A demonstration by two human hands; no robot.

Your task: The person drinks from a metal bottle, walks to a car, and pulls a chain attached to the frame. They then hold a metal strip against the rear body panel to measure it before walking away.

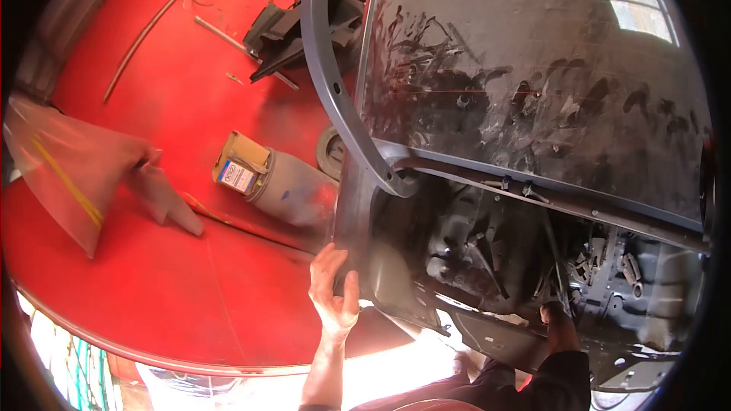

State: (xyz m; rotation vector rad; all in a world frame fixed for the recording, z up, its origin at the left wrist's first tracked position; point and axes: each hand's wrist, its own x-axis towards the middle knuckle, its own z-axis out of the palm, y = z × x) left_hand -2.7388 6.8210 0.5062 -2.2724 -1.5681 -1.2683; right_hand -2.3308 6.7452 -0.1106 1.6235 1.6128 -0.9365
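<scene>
My left hand [335, 301] is open at the left edge of the dark grey metal body [392, 270], thumb and fingers apart and the fingertips by its rim. My right hand [560, 327] is low at the right, its fingers curled at the near edge of the recess. A thin dark rod [558, 262] runs down to that hand, but what the fingers hold is too dark to make out. Another short dark bar [487, 262] lies at a slant inside the recess. Beyond it rises a dusty, smudged dark panel [487, 68].
A curved grey strip with holes [324, 53] arches over the left corner. On the red surface [228, 289] are a grey cylinder [293, 186], a small cardboard box [240, 164], black plastic parts [282, 34], a thin rod [148, 38] and a translucent sheet [72, 175].
</scene>
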